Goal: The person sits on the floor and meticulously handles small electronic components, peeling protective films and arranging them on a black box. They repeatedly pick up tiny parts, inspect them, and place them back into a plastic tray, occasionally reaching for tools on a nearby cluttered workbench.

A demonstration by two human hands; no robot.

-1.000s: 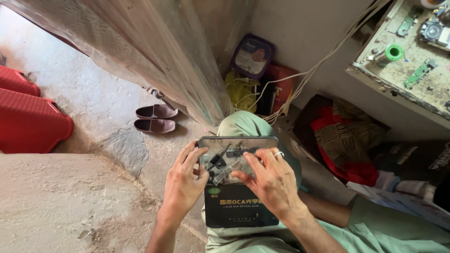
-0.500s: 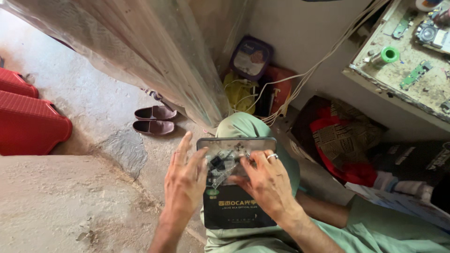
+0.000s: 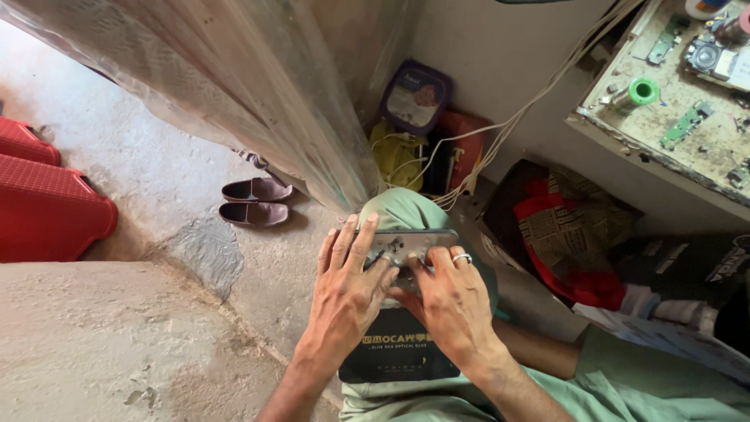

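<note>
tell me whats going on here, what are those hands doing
A person sits with a black box on their lap and a phone, its insides exposed, lying across the box's far end. Both hands press down on it: the left hand lies flat over the phone's left part, and the right hand, wearing a ring, covers its right part, fingers spread. Brown shoes sit on the concrete floor, and a cluttered workbench with circuit boards stands to the right.

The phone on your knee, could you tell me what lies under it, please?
Under the phone lies a flat black box, resting on the green-trousered knee. Left hand and right hand cover most of the phone, so its middle is hidden.
</note>
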